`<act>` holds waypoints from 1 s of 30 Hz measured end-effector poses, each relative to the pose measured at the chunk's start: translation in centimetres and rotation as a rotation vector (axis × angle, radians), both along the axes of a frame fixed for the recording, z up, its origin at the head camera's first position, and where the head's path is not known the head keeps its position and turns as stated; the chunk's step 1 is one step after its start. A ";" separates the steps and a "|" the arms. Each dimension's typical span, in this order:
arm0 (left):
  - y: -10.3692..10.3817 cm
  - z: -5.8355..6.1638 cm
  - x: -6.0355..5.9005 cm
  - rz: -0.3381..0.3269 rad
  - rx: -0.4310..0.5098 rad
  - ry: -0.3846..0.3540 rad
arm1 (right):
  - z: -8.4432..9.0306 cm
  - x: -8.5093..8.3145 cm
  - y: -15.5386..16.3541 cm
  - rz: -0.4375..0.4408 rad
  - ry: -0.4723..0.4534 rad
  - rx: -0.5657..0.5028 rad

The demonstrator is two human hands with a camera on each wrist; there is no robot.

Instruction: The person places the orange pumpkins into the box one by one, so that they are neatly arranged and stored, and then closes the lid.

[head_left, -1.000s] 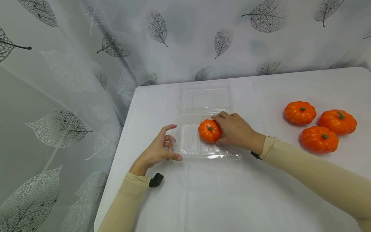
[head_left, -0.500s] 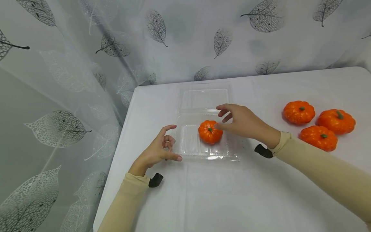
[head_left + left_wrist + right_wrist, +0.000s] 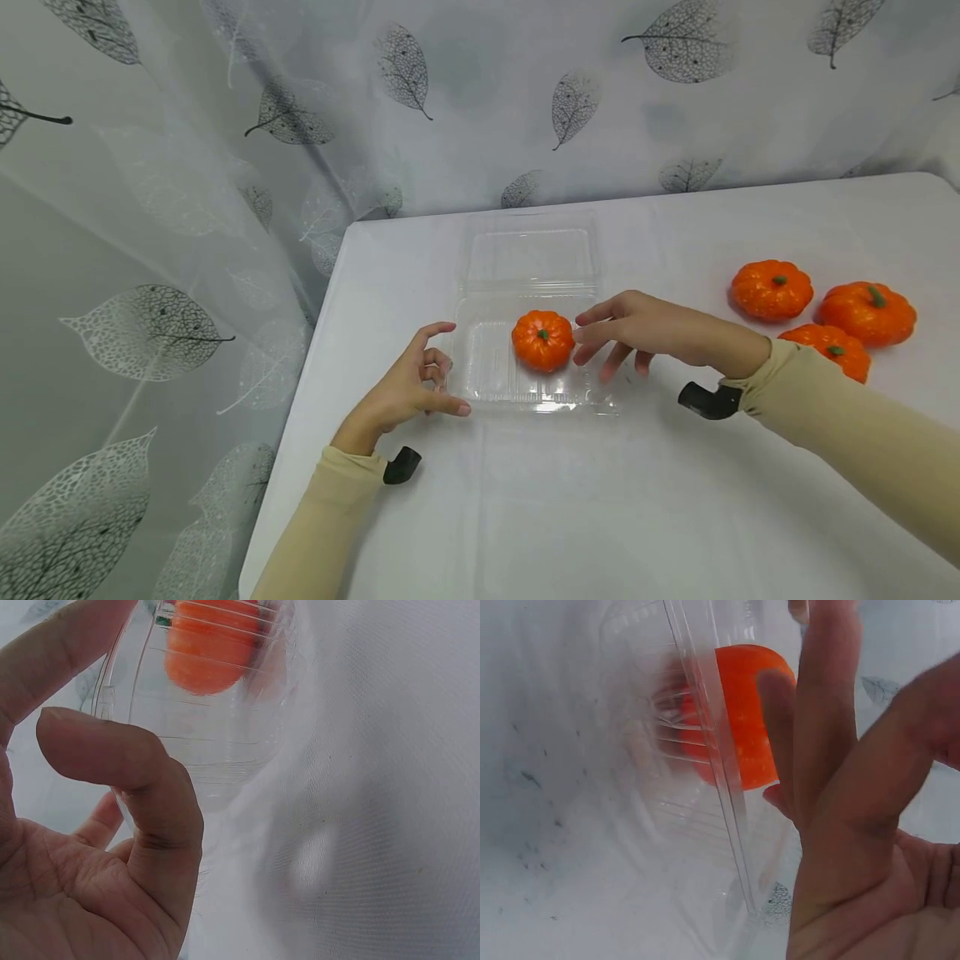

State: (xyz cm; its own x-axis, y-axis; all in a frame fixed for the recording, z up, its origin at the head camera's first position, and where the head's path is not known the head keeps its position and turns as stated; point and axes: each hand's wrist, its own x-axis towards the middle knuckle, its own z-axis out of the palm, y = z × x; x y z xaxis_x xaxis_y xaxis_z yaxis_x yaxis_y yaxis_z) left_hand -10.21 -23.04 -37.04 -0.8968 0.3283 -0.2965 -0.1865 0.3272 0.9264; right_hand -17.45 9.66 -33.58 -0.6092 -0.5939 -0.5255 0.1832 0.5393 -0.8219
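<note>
A small orange pumpkin (image 3: 543, 341) with a green stem sits in the base of a clear plastic clamshell box (image 3: 480, 375), whose lid (image 3: 532, 250) lies folded back behind it. At the box's left side is my left hand (image 3: 408, 383), thumb and index finger spread around the front corner, the other fingers bent loosely beside the wall. My right hand (image 3: 645, 333) hovers over the box's right side, fingers loosely extended and holding nothing. Its fingertips are right beside the pumpkin. Through the clear wall, the right wrist view shows the pumpkin (image 3: 746, 712) behind those fingers.
Several more orange pumpkins stand at the right: one at the back (image 3: 772, 290), one farther right (image 3: 867, 313), and one in front (image 3: 828, 348) partly covered by my right sleeve (image 3: 847, 433). A leaf-patterned curtain (image 3: 465, 100) hangs behind the white table (image 3: 570, 517).
My right hand has let go of the pumpkin in the box and drawn back to the right, its fingers now extended. The pumpkin stays in place; my left hand has hardly moved.
</note>
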 end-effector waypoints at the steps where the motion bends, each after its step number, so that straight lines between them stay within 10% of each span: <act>1: 0.0 0.0 0.0 0.001 -0.002 -0.002 | -0.1 0.0 0.0 0.010 -0.014 0.006; 30: 0.0 0.1 0.1 0.005 -0.017 0.000 | -2.7 0.0 -3.0 0.011 -0.090 -0.112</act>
State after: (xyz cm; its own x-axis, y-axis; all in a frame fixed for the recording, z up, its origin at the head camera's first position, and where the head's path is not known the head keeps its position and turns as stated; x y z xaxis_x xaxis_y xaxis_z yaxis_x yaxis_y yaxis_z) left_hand -10.09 -22.99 -36.92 -0.8986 0.3184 -0.3019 -0.1884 0.3415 0.9208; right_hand -17.43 6.62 -36.26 -0.5560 -0.6579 -0.5081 0.2537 0.4478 -0.8574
